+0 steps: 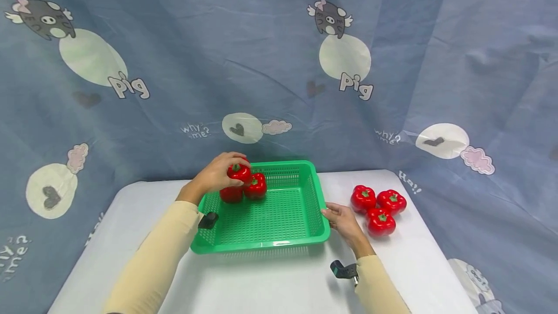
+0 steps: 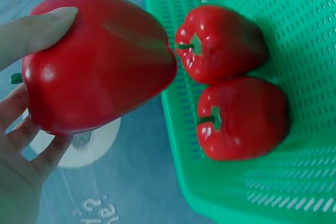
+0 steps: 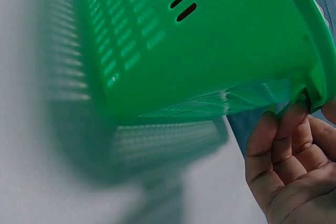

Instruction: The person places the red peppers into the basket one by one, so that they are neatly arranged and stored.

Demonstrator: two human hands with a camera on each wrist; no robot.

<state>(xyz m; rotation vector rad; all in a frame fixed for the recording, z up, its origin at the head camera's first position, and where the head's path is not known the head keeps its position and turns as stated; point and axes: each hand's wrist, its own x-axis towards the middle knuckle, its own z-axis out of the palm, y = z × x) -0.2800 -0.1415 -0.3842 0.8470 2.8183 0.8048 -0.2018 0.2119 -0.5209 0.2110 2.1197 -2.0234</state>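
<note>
My left hand (image 1: 217,174) holds a red bell pepper (image 2: 100,61) above the far left corner of a green plastic basket (image 1: 270,244). The thumb lies on one side of it and the fingers on the other. Inside the basket, side by side at that corner, are two more red bell peppers, one (image 2: 226,43) touching the other (image 2: 244,121). At the basket's right side my right hand (image 1: 344,222) grips the rim, its fingers (image 3: 262,135) curled beneath the edge. The right thumb is mostly out of the right wrist view.
Three more red bell peppers (image 1: 380,222) stand close together on the white table (image 1: 261,280), to the right of my right hand. A blue patterned cloth (image 1: 270,62) hangs behind the table. Wrist cameras (image 1: 343,270) are strapped to both forearms.
</note>
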